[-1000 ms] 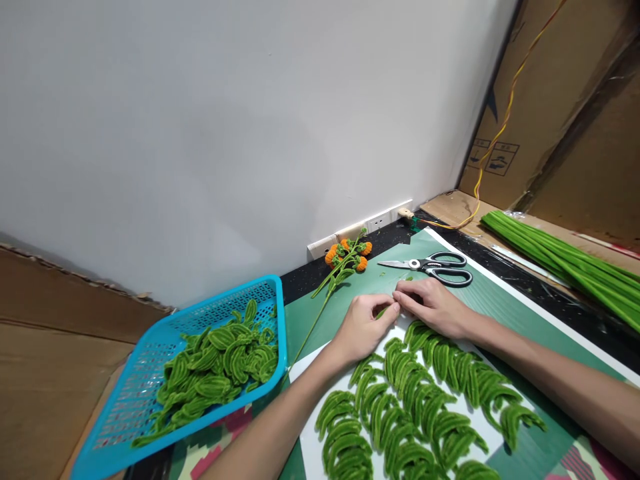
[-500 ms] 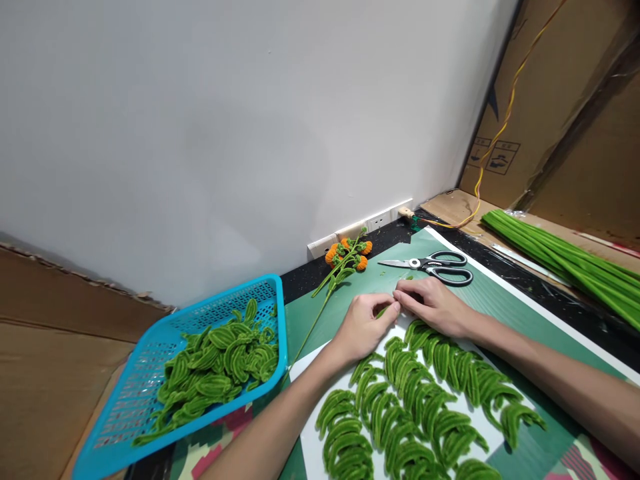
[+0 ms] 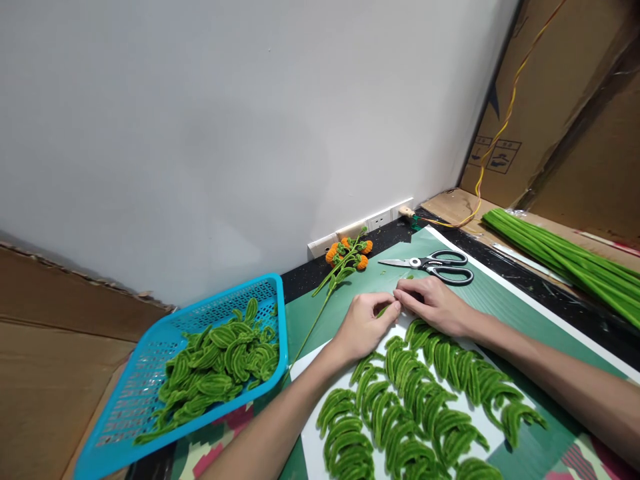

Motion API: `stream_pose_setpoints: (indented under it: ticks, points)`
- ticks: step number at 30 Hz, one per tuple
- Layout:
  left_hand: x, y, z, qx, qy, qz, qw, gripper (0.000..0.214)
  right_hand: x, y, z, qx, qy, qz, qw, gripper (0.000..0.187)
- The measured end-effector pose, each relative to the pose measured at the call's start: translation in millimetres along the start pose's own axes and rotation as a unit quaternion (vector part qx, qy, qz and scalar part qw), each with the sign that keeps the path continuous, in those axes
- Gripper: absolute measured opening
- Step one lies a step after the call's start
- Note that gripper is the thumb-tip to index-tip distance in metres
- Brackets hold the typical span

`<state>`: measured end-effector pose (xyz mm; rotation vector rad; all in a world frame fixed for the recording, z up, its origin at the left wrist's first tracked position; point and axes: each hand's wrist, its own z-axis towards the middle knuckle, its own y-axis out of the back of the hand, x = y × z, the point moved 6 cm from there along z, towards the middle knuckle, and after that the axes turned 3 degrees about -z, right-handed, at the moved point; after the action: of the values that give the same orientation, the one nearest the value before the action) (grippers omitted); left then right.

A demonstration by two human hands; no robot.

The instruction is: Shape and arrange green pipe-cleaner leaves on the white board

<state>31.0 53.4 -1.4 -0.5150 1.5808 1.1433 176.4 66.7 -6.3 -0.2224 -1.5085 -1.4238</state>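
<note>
My left hand (image 3: pixel 361 327) and my right hand (image 3: pixel 434 305) meet fingertip to fingertip over the green mat (image 3: pixel 500 307). Both pinch one small green pipe-cleaner piece (image 3: pixel 383 311) between them. Just below the hands, several folded green pipe-cleaner leaves (image 3: pixel 415 407) lie in rows on a white sheet (image 3: pixel 311 453). Black-handled scissors (image 3: pixel 436 266) lie closed on the mat just beyond my right hand.
A blue plastic basket (image 3: pixel 150 373) full of green leaves stands at the left. A stem with orange pipe-cleaner flowers (image 3: pixel 345 257) lies by the wall. A bundle of straight green pipe cleaners (image 3: pixel 565 263) lies at the right, with cardboard boxes (image 3: pixel 565 113) and a yellow cable (image 3: pixel 495 143) behind.
</note>
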Motion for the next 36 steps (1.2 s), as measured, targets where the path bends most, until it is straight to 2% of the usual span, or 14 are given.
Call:
stream_pose_setpoints:
  ticks: [36]
  points:
    - [0.2,0.6,-1.0,-0.001,0.005,-0.005,1.000,0.034,-0.9,-0.8,0.0,0.001,-0.003,0.006,1.000,0.043]
